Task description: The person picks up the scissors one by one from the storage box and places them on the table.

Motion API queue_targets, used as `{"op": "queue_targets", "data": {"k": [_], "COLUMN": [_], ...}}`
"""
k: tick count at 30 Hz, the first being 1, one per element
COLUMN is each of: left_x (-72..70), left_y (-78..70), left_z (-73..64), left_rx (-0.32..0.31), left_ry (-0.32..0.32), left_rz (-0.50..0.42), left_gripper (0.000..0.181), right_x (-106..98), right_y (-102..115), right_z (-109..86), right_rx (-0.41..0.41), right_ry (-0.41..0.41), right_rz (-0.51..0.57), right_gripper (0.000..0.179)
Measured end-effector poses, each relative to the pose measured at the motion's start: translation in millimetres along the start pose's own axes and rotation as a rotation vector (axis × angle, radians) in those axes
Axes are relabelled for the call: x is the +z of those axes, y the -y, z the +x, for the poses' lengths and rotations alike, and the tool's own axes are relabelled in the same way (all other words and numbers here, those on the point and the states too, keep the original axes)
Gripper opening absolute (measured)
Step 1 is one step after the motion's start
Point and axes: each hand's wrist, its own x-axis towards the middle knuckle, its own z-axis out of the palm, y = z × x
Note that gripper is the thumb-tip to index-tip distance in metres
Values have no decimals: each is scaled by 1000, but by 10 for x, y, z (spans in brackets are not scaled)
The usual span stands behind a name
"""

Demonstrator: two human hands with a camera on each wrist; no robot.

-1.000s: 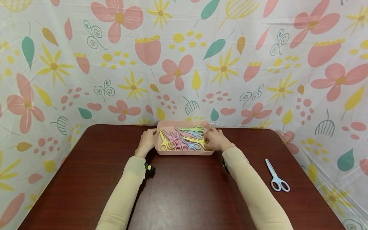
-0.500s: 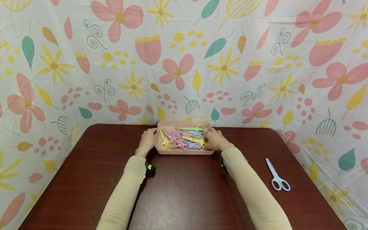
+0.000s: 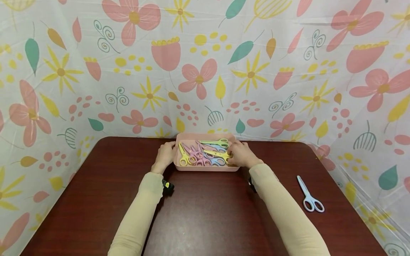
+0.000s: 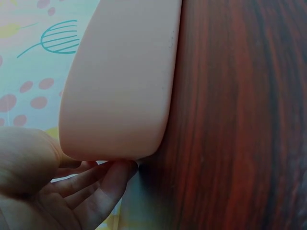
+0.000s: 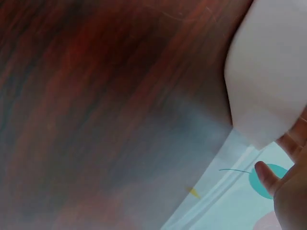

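Note:
A shallow pink tray (image 3: pixel 205 169) stands at the back of the brown table, with several pairs of pastel scissors lying in it. My left hand (image 3: pixel 165 156) grips the tray's left end; in the left wrist view its curled fingers (image 4: pixel 103 189) lie against the outer end wall. My right hand (image 3: pixel 242 155) reaches over the right end, and its fingers hold the handle of yellow scissors (image 3: pixel 214 153), partly hiding it. In the right wrist view the tray's wall blocks most of those fingers, and the little finger (image 5: pixel 266 175) stays outside.
Pale blue scissors (image 3: pixel 308 197) lie alone on the right side of the table (image 3: pixel 205 213). Green scissors (image 3: pixel 221 143), pink scissors (image 3: pixel 195 152) and other yellow scissors (image 3: pixel 185 156) share the tray. A flower-patterned curtain (image 3: pixel 198 78) hangs behind the table.
The yellow scissors under my right fingers shift slightly left, then slightly back to the right. My left hand stays at the tray's left end, and the tray keeps its place.

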Motion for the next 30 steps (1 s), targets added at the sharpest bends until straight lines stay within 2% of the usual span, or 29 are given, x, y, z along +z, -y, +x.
{"op": "queue_targets", "data": {"k": [5, 8, 10, 15, 23, 30], "left_x": [2, 2, 4, 11, 16, 22], "left_y": [13, 17, 23, 32, 38, 35], "left_z": [4, 4, 4, 10, 13, 11], "left_rx": [-2, -6, -4, 4, 6, 16], "left_ry": [5, 8, 6, 5, 6, 3], "left_rz": [-4, -7, -6, -15, -19, -9], "left_gripper": [36, 36, 36, 36, 37, 37], "right_x": [-89, -130, -146, -170, -233, -321], "right_y": [13, 24, 32, 58, 64, 36], "right_z": [-8, -17, -31, -92, -238, -410], "right_rx": [-25, -34, -37, -48, -100, -105], "right_ry": [-25, -51, -70, -121, -216, -272], "right_rz": [-28, -44, -39, -15, -45, -44], "right_gripper": [20, 15, 12, 17, 19, 22]}}
